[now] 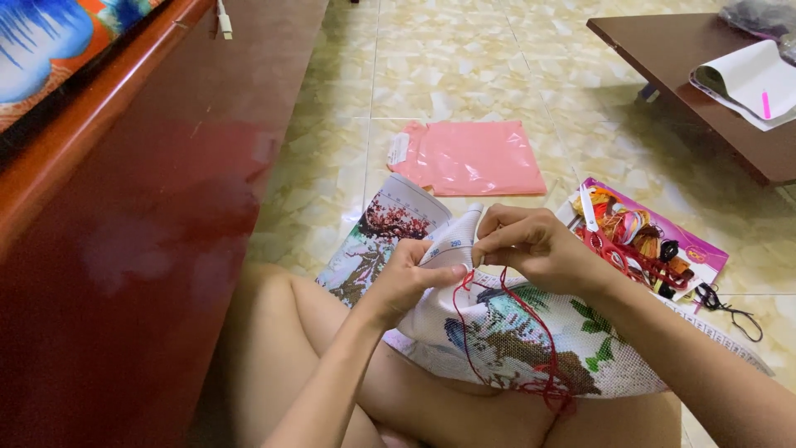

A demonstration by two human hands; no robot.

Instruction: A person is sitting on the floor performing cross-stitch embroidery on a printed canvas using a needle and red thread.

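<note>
I see the right hand [539,247] pinching closed on the red thread [531,319] at the folded top edge of the cross-stitch canvas [531,340], and the left hand [406,278] is closed on the same edge just beside it, thumb on the cloth. The canvas lies over the person's lap, and the thread hangs in loops down its front. On the tiled floor [448,75] near the right hand lies a purple packet of thread skeins [655,245], farther ahead a pink plastic bag [473,158].
</note>
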